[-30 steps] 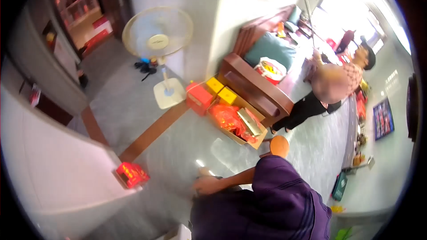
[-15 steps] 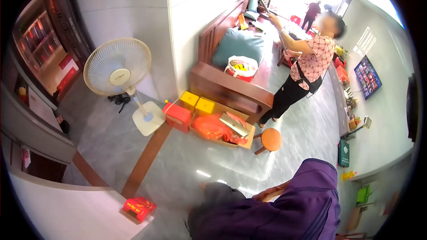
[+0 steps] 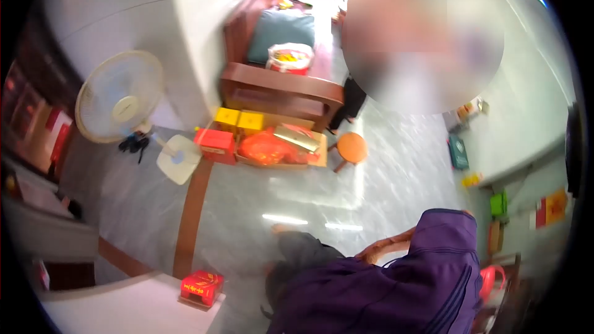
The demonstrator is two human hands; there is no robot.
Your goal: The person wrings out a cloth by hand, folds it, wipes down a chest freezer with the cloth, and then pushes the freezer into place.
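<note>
A purple short-sleeved shirt [image 3: 383, 291] covers my body at the bottom of the head view. My right forearm comes out of its sleeve and bends inward to the left. My right hand [image 3: 370, 253] is at the shirt's upper edge, small and partly hidden, and its fingers cannot be made out. Something pale shows beside the forearm, too unclear to name. Beyond the shirt are a dark grey trouser leg [image 3: 306, 247] and blurred bare skin, perhaps feet. My left hand is not seen.
Ahead are an orange-topped stool [image 3: 352, 147], a cardboard box [image 3: 318, 148] with red bags, and a wooden bench [image 3: 281, 83]. A fan [image 3: 124, 102] stands left; a red packet [image 3: 202, 287] lies on a white ledge. A person, mostly blurred out, is at upper right.
My right hand, stretched out to the left a second ago, is drawn in against the shirt. The view has turned, moving the fan and bench leftward. The other person appears larger and closer.
</note>
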